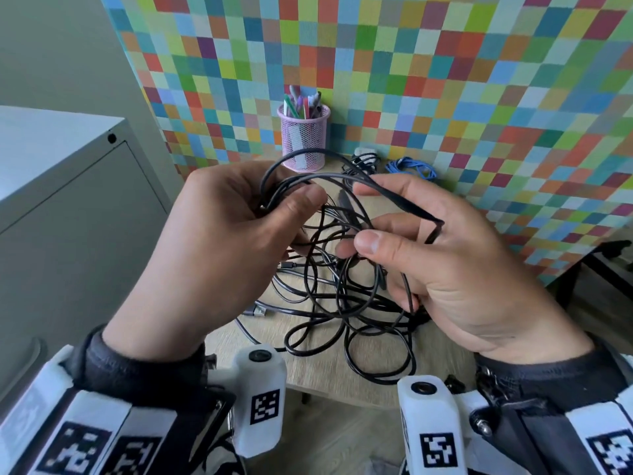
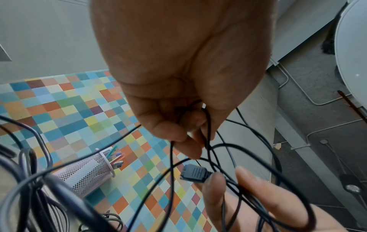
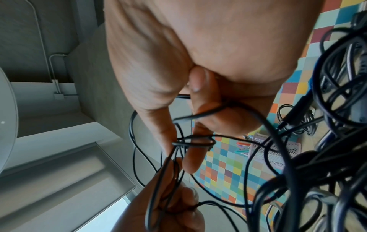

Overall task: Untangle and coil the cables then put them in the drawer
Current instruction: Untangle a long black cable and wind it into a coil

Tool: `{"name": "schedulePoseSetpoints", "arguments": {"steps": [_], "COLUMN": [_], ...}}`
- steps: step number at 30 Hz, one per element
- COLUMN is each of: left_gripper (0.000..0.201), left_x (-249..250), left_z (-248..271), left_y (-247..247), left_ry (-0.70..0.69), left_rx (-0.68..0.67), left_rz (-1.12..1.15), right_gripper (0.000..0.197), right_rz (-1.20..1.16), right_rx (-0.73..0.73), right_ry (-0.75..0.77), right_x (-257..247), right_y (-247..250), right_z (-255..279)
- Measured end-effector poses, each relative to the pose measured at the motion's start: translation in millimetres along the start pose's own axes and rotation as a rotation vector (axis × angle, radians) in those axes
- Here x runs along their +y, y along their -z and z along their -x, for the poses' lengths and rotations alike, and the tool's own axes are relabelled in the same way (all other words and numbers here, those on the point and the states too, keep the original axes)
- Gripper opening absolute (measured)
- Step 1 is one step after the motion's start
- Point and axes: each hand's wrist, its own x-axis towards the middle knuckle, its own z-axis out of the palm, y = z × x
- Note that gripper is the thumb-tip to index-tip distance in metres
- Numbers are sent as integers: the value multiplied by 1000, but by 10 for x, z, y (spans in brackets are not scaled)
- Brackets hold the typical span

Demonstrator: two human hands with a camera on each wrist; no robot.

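Both hands work above the tabletop (image 1: 346, 389): left hand (image 1: 219, 241) pinches gathered loops, right hand (image 1: 442, 265) grips strands of the black cable tangle (image 1: 342, 296); feeding slack slowly should avoid tightening knots.

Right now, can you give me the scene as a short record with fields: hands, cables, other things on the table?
left hand: left hand grips loops of black cable
right hand: right hand pinches a strand of the same tangle
black tangle: black tangle partly lifted, rest on wooden table
blue cable: blue cable lies apart, at the back
pen cup: pink mesh pen cup upright
cabinet: grey cabinet at left
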Motion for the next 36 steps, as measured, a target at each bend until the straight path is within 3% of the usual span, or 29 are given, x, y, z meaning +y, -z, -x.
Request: {"name": "schedulePoseSetpoints", "arguments": {"steps": [3,11,17,23,27,32,36], "left_gripper": [16,14,12,12,17,15,17], "left_x": [15,10,7,25,-14,-17,-17], "left_z": [4,5,9,24,11,19,13], "left_y": [7,14,7,-24,-43,-66,-62], "left_ry": [-10,-56,-52,-79,-95,-100,-91], "left_rx": [-11,-67,-94,-80,-10,-21,-29], "left_rz": [-4,-17,8,0,11,-11,-17], "right_gripper": [65,57,73,49,16,8,15], "right_rz": [-16,-34,-4,-25,-89,-59,-8], "right_rx": [-43,-160,-215,-184,-72,-7,11], "right_ry": [10,-33,-18,1,23,29,56], "right_x": [12,44,42,69,98,116,125], "right_y": [-2,94,130,135,135,158,179], "right_z": [8,-7,-1,-34,-64,-78,-94]}}
